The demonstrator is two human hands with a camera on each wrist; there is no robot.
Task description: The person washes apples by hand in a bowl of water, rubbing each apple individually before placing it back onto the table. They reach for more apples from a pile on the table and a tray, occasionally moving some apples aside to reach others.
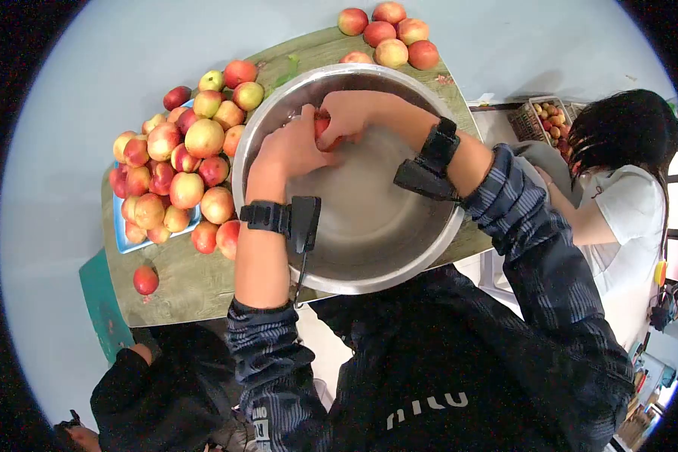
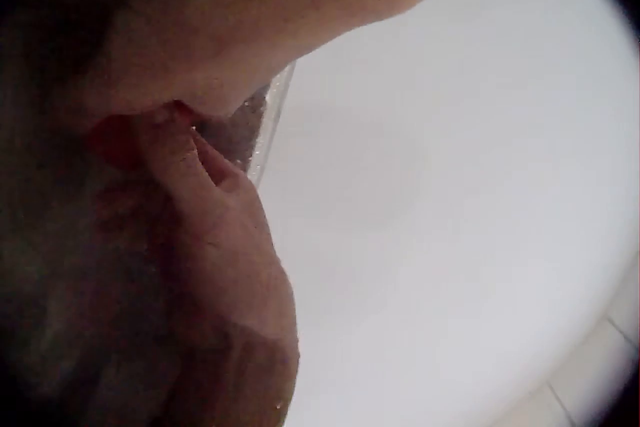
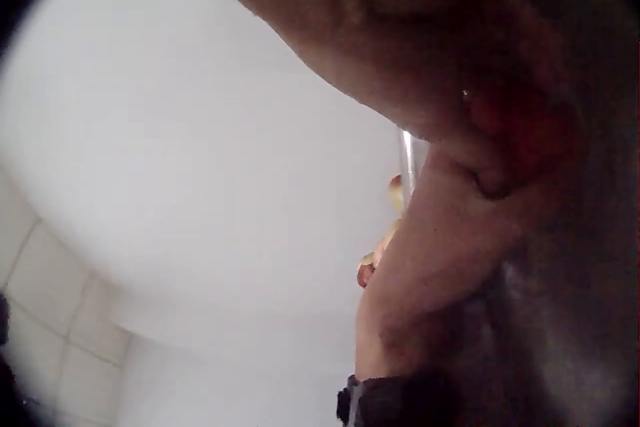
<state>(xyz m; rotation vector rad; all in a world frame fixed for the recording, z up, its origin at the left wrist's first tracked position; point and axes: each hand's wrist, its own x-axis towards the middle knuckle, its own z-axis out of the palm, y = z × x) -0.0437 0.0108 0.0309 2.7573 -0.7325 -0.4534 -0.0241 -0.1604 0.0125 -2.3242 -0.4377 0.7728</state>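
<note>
Both of my hands are inside a large metal basin (image 1: 348, 287) of cloudy water, near its far left wall. Between them is a red nectarine (image 1: 322, 124), mostly covered by fingers. My left hand (image 1: 288, 147) holds it from the left, its thumb side toward the fruit. From the upper right, my right hand (image 1: 352, 114) curls its fingers around the same nectarine. The left wrist view shows a thumb pressed on the red fruit (image 2: 118, 143). In the dim right wrist view, the nectarine (image 3: 525, 135) shows between the two hands.
Left of the basin, a heap of nectarines (image 1: 204, 138) fills a blue tray (image 1: 120, 232). One nectarine (image 1: 145, 279) lies alone near the table's (image 1: 181, 301) front left. Several more (image 1: 391, 53) sit at the far edge. A person (image 1: 625, 203) sits right, near a fruit basket (image 1: 531, 120).
</note>
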